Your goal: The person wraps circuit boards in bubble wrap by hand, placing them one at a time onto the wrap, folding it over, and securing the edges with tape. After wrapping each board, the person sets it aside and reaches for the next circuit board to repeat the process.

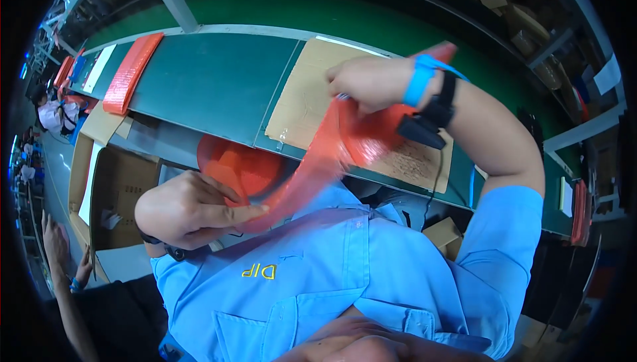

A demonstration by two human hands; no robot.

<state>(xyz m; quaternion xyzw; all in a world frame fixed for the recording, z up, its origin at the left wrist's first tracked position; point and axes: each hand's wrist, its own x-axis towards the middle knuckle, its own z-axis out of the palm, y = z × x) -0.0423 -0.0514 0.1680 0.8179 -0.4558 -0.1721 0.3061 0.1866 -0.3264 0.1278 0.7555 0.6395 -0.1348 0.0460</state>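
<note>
Clearly the translucent red-orange plastic film strip (318,159) is light and limp: it sags and twists between the two hands and blurs where it hangs free, so I judge it flimsy, a little slick and easy to crease or tear. It runs from a red roll or bundle (235,166) just beside the left hand (182,209), whose fingers are pinched together on the strip's near end, up to the right hand (368,83), closed in a fist around the far end. Gripping near the ends seems safest.

Beyond lie a flat brown cardboard sheet (305,96) on the green workbench (206,83), a red film packet (131,73) at far left, and an open cardboard box (113,189) at near left. Another person's hands (60,249) are at the left edge.
</note>
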